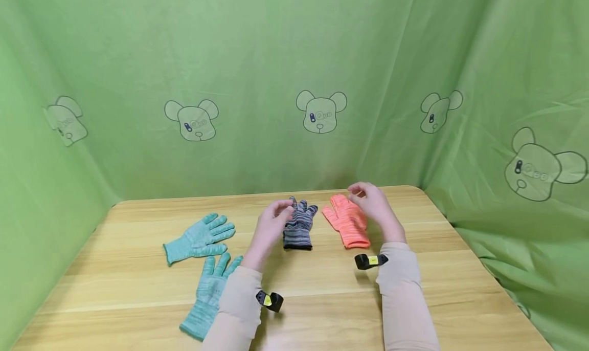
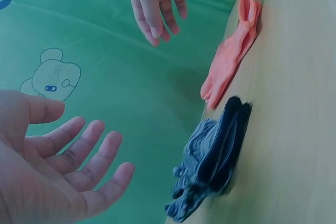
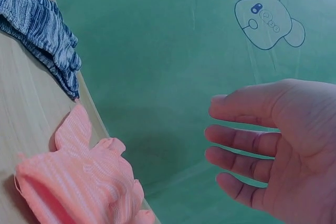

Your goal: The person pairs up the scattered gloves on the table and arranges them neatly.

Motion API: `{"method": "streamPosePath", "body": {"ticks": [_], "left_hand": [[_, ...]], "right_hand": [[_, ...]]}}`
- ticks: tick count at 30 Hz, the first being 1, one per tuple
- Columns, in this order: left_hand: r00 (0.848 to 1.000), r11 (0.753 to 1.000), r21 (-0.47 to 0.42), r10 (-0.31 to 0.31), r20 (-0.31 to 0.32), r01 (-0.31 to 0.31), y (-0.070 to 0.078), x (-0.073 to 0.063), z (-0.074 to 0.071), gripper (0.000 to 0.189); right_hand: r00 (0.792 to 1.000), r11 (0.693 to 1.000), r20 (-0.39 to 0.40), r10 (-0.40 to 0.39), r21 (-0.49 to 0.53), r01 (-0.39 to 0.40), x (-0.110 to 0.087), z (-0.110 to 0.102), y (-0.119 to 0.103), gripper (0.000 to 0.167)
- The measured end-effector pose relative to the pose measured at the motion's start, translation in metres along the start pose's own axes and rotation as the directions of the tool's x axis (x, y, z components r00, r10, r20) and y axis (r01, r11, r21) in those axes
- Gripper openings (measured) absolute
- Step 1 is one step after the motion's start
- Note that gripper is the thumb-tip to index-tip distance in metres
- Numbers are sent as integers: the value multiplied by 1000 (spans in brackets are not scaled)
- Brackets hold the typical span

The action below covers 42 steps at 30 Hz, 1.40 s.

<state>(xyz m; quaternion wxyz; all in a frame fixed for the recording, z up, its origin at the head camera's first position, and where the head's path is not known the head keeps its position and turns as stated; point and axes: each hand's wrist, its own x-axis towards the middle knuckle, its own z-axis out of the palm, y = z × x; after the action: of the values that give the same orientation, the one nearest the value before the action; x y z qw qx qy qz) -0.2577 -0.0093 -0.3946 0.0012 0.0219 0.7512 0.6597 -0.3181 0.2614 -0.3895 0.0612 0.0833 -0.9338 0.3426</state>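
A dark grey striped glove (image 1: pixel 299 231) lies near the back of the table, fingers toward the far edge. Beside it on the right is an orange glove (image 1: pixel 352 225), its cuff toward the front. My left hand (image 1: pixel 272 222) hovers at the left side of the grey glove, and the left wrist view shows its fingers loosely spread with nothing in them. Above the orange glove's right side is my right hand (image 1: pixel 374 203); in the right wrist view its relaxed fingers are apart from the glove and hold nothing.
Two teal gloves lie on the left of the wooden table (image 1: pixel 322 315): one teal glove (image 1: pixel 200 238) farther back, another teal glove (image 1: pixel 209 292) nearer, partly behind my left forearm. Green curtains (image 1: pixel 257 49) with bear-head outlines stand behind and at both sides.
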Motion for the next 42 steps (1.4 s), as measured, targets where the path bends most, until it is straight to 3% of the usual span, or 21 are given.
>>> {"method": "streamPosePath", "body": {"ticks": [12, 20, 42], "left_hand": [[999, 995, 95, 37, -36, -33, -2, -4, -29, 31], [999, 986, 161, 36, -24, -32, -3, -8, -45, 32], [995, 928, 361, 96, 8, -92, -4, -21, -93, 34]], "right_hand": [[1000, 999, -1, -31, -13, 31, 0, 2, -13, 33], [998, 998, 0, -56, -4, 56, -1, 5, -24, 34], [989, 989, 18, -148, -14, 148, -3, 20, -54, 37]]}}
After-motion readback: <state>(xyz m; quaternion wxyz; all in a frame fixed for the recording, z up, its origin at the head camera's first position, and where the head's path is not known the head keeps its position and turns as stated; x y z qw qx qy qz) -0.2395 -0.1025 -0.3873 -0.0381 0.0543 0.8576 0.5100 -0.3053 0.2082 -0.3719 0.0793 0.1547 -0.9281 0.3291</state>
